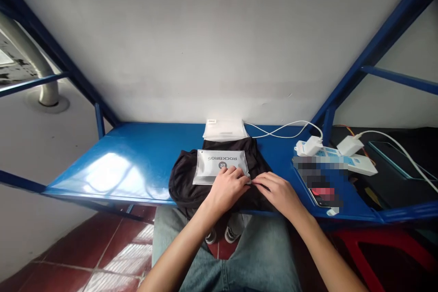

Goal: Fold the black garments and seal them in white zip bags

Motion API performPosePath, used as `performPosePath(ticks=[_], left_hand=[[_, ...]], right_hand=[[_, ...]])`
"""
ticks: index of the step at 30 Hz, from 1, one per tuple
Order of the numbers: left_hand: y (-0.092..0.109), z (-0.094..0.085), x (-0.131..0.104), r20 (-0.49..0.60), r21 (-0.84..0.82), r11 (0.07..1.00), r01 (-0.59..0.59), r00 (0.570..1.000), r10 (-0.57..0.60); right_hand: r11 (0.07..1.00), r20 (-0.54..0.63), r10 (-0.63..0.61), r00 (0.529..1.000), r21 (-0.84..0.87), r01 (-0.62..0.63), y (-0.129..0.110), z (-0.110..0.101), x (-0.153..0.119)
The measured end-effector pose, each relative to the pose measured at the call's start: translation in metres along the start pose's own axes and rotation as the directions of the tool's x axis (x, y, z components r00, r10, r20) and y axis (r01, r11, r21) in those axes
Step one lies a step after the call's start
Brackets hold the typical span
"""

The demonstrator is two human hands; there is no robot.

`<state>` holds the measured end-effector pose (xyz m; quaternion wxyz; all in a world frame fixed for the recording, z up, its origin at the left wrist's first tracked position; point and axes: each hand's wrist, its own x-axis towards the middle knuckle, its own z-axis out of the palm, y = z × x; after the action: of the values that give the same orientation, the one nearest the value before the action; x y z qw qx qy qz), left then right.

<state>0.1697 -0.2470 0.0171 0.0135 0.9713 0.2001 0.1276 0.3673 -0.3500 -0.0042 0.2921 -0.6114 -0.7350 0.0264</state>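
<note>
A translucent plastic pouch printed with ROCKBROS lies on a bunched black cloth near the table's front edge. The print faces away from me, upside down. My left hand rests over the pouch's near right part, its fingers curled and closed on that corner. Just right of it, my right hand pinches at the same corner with thumb and forefinger. The fingertips of both hands almost meet there. Behind the cloth lies a stack of clear plastic bags against the wall.
The blue table has blue frame posts at both sides. At right stand a white power strip with chargers plugged in, a partly blurred phone and white cables. A red stool is below right.
</note>
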Motion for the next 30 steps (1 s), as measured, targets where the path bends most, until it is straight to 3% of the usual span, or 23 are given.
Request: performPosePath(ticks=[4, 8, 11, 13, 15, 17, 20, 26, 30], left_hand=[[0.003, 0.002, 0.005, -0.026, 0.002, 1.000, 0.013, 1.000, -0.013], [-0.008, -0.011, -0.001, -0.064, 0.018, 0.999, -0.037, 0.997, 0.038], [-0.039, -0.027, -0.034, -0.109, 0.053, 0.998, -0.045, 0.993, 0.051], [-0.064, -0.036, -0.066, -0.156, 0.064, 0.997, 0.037, 0.987, -0.027], [-0.082, -0.043, -0.094, -0.172, 0.080, 0.989, 0.125, 0.979, -0.110], [-0.086, -0.045, -0.107, -0.168, 0.077, 0.980, 0.185, 0.971, -0.170], [-0.074, -0.041, -0.097, -0.169, 0.027, 0.981, 0.191, 0.968, -0.184], [-0.055, -0.027, -0.054, -0.153, 0.069, 0.997, 0.039, 0.988, -0.028], [-0.056, -0.027, -0.044, -0.292, 0.181, 0.983, 0.004, 0.955, 0.050]], right_hand=[[0.999, -0.032, -0.032, 0.999, -0.017, 0.031, -0.005, 0.001, 0.005], [0.989, -0.058, -0.056, 0.997, -0.137, 0.048, -0.007, -0.007, 0.011], [0.975, -0.144, -0.017, 0.989, -0.224, -0.016, 0.001, -0.015, 0.005], [0.970, -0.195, 0.014, 0.981, -0.237, -0.061, 0.008, -0.017, -0.003], [0.974, -0.188, 0.029, 0.982, -0.213, -0.070, 0.014, -0.017, -0.010], [0.985, -0.128, 0.026, 0.991, -0.164, -0.047, 0.015, -0.014, -0.015], [0.993, -0.064, 0.035, 0.997, -0.111, -0.042, 0.012, -0.013, -0.017], [0.992, -0.110, 0.088, 0.990, -0.084, -0.098, -0.004, -0.027, -0.027], [0.997, -0.120, 0.080, 0.990, -0.010, -0.082, -0.028, -0.026, -0.030]])
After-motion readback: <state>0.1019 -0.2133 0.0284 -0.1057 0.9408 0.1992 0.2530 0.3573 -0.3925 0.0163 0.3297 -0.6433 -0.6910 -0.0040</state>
